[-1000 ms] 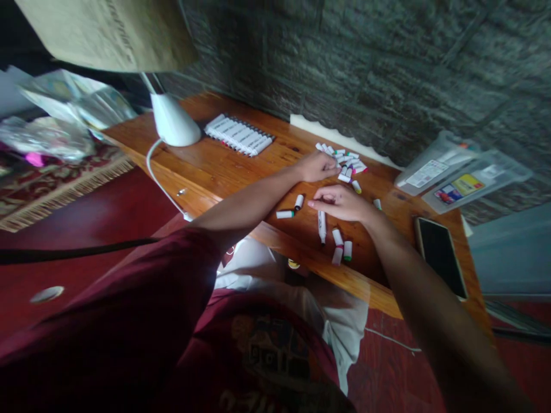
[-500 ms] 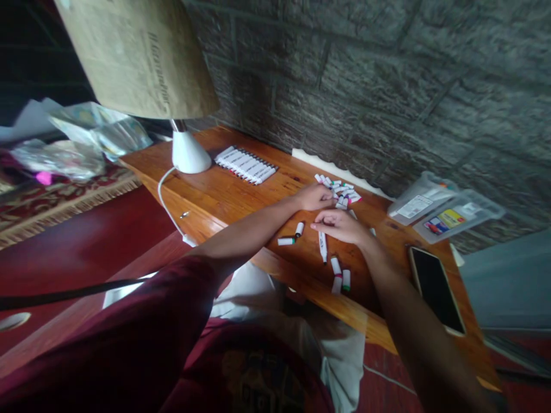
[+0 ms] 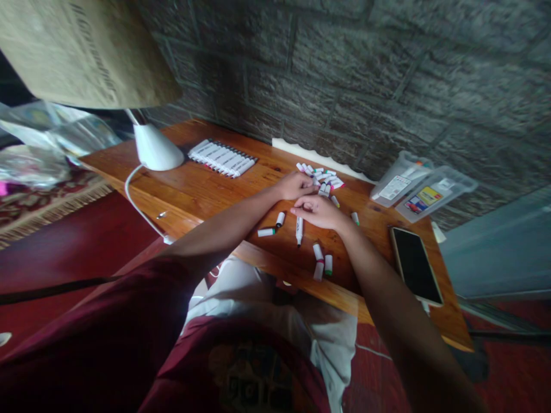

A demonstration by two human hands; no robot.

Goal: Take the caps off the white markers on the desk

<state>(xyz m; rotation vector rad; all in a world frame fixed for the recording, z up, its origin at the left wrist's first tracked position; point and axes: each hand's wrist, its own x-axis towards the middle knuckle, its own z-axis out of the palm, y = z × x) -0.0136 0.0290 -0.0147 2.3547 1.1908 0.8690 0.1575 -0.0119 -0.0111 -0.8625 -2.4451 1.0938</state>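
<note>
My left hand [image 3: 297, 186] reaches into a pile of small white marker caps [image 3: 330, 179] with coloured ends. Its fingers are curled together, and what they pinch, if anything, is hidden. Just in front of it, my right hand [image 3: 319, 211] is closed, with a white marker [image 3: 299, 231] coming out below its curled fingers, dark end toward me. The marker's upper end is hidden by the hand. Loose caps lie around: a black-ended one [image 3: 280, 219], a green-ended one [image 3: 266, 232], and several right of the marker, including another green-ended cap [image 3: 329, 264].
A row of white markers [image 3: 222, 158] lies side by side near the lamp [image 3: 157, 149]. Two clear plastic cases [image 3: 424, 198] stand at the back right. A phone [image 3: 415, 265] lies at the right edge of the wooden desk [image 3: 172, 198]. A scalloped white strip [image 3: 321, 158] runs along the wall.
The view has swung to the right, so everything appears further left and slightly higher. Both hands, the marker and the caps keep nearly the same places on the desk.
</note>
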